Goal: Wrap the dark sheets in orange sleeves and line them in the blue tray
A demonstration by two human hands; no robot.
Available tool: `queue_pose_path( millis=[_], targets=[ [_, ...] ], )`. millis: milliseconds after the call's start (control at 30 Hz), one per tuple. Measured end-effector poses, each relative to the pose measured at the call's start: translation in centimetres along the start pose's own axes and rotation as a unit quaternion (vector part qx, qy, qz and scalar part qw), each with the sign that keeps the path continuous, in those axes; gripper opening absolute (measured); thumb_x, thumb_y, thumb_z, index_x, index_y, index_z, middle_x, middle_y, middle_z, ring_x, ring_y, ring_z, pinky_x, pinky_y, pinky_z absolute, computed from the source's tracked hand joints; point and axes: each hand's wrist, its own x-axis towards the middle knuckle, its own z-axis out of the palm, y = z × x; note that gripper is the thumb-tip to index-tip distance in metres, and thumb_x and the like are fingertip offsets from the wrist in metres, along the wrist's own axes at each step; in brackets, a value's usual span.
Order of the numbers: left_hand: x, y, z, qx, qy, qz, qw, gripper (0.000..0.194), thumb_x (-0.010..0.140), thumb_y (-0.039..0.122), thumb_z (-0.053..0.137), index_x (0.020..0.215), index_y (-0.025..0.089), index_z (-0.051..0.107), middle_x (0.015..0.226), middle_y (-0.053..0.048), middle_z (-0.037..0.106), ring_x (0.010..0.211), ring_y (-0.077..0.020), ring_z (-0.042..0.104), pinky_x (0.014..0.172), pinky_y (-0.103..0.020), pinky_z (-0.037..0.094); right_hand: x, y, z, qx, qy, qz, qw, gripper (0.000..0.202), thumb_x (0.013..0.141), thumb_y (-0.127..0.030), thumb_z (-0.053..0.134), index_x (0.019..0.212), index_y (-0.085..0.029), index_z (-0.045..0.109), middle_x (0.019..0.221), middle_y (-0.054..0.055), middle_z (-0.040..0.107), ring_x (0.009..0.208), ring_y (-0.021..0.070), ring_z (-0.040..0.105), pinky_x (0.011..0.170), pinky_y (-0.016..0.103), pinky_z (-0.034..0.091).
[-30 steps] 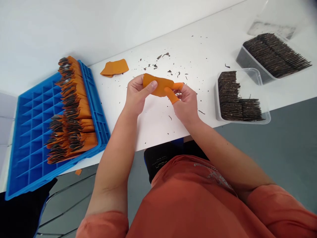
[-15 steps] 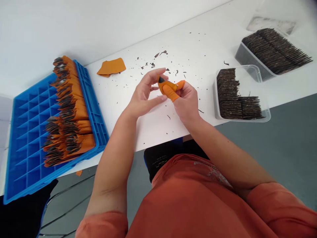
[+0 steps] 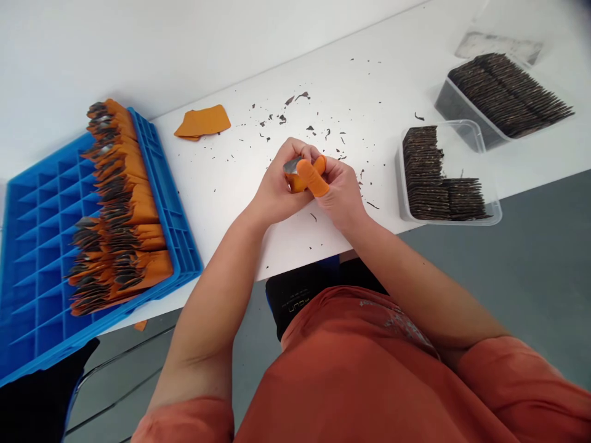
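Observation:
My left hand (image 3: 277,192) curls around a small orange piece with a dark grey, shiny end (image 3: 292,166), above the white table. My right hand (image 3: 345,192) wears orange finger cots on its thumb and a finger, and pinches the same piece from the right. Both hands touch over it, so much of the piece is hidden. Similar orange pieces with dark, ragged ends (image 3: 143,203) stand packed in rows on the blue divided crate (image 3: 168,184) at left. A few flat orange pieces (image 3: 205,121) lie behind my left hand.
At right, a clear plastic box (image 3: 494,212) holds stacked thin dark-brown sheets (image 3: 420,175). Behind it a fuller box (image 3: 446,101) holds more, beside a clear lid (image 3: 498,46). Dark crumbs (image 3: 282,119) litter the white table (image 3: 235,203). An orange scrap (image 3: 141,325) shows below the table edge.
My left hand has closed from spread fingers onto the orange piece. My right hand has shifted slightly left, and the dark end now points left. The view has turned a little.

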Motion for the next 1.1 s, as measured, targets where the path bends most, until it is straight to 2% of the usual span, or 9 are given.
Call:
queue_pose_path(
  millis=[267,367,467,533,633,767,867,967,1100],
  targets=[
    [0.2,-1.1,-0.3,0.072,0.102,0.032,0.992,0.050,0.076,0.036,0.102,0.099,0.027,0.058,0.115,-0.006,0.063,0.122,-0.0291,0.069,0.089,-0.041,0.065,0.2,0.6,-0.4,-0.033,0.047,-0.020,0.998,0.062,0.077,-0.082,0.087,0.083,-0.026,0.064,0.077,-0.002,0.049,0.075,0.0129,0.052,0.066,0.031,0.052],
    [0.3,-2.0,-0.8,0.114,0.084,0.074,0.987,0.057,0.078,0.049,0.102,0.107,0.028,0.057,0.119,-0.006,0.060,0.118,-0.0286,0.069,0.093,-0.045,0.065,0.0,1.1,-0.4,-0.056,0.069,-0.066,0.994,0.056,0.080,-0.078,0.088,0.100,-0.028,0.071,0.079,-0.003,0.049,0.073,0.0126,0.053,0.066,0.031,0.055],
    [0.3,-2.9,-1.7,0.177,0.033,0.125,0.976,0.063,0.083,0.058,0.097,0.120,0.031,0.054,0.123,-0.006,0.058,0.118,-0.0285,0.069,0.098,-0.051,0.065,0.1,2.0,-0.5,-0.075,0.072,-0.126,0.987,0.055,0.089,-0.077,0.080,0.117,-0.032,0.069,0.086,-0.003,0.058,0.078,0.0132,0.061,0.072,0.033,0.061],
    [0.3,-3.3,-2.3,0.214,0.012,0.152,0.965,0.066,0.084,0.059,0.096,0.126,0.034,0.052,0.125,-0.006,0.057,0.121,-0.0300,0.067,0.102,-0.054,0.064,0.4,2.3,-0.9,-0.080,0.070,-0.150,0.983,0.052,0.097,-0.078,0.070,0.124,-0.033,0.067,0.090,-0.002,0.063,0.085,0.0146,0.067,0.079,0.035,0.064],
    [0.6,-3.8,-3.2,0.246,0.021,0.172,0.954,0.068,0.082,0.056,0.099,0.129,0.038,0.052,0.126,-0.005,0.059,0.128,-0.0320,0.065,0.108,-0.057,0.061,0.6,2.2,-1.3,-0.074,0.076,-0.159,0.982,0.051,0.105,-0.078,0.055,0.127,-0.033,0.066,0.090,-0.001,0.067,0.093,0.0172,0.072,0.089,0.040,0.065],
    [0.9,-4.1,-3.9,0.270,0.037,0.165,0.948,0.066,0.082,0.054,0.099,0.127,0.037,0.054,0.126,-0.005,0.062,0.130,-0.0325,0.065,0.111,-0.058,0.059,0.3,1.4,-0.9,-0.055,0.099,-0.154,0.981,0.054,0.105,-0.081,0.051,0.124,-0.033,0.067,0.089,0.000,0.074,0.093,0.0205,0.074,0.101,0.047,0.064],
    [1.0,-4.1,-4.1,0.273,0.047,0.160,0.948,0.062,0.083,0.058,0.097,0.123,0.036,0.054,0.123,-0.006,0.064,0.126,-0.0316,0.067,0.109,-0.057,0.061,-0.3,1.1,-0.4,-0.077,0.103,-0.167,0.978,0.055,0.105,-0.083,0.049,0.113,-0.033,0.068,0.110,0.005,0.081,0.097,0.0212,0.075,0.102,0.047,0.063],
    [1.0,-4.1,-4.2,0.268,0.054,0.164,0.948,0.062,0.082,0.061,0.096,0.120,0.035,0.054,0.121,-0.006,0.065,0.124,-0.0310,0.068,0.107,-0.056,0.062,-0.6,0.9,-0.2,-0.102,0.107,-0.196,0.969,0.056,0.109,-0.078,0.045,0.096,-0.029,0.068,0.135,0.008,0.077,0.115,0.0221,0.074,0.104,0.046,0.062],
    [1.1,-4.1,-4.2,0.268,0.056,0.167,0.947,0.064,0.081,0.065,0.096,0.120,0.035,0.054,0.121,-0.006,0.065,0.122,-0.0310,0.069,0.108,-0.058,0.062,-0.8,0.7,-0.3,-0.135,0.103,-0.222,0.960,0.057,0.111,-0.074,0.041,0.087,-0.029,0.067,0.136,0.008,0.076,0.135,0.0248,0.069,0.112,0.047,0.059]
  ],
)
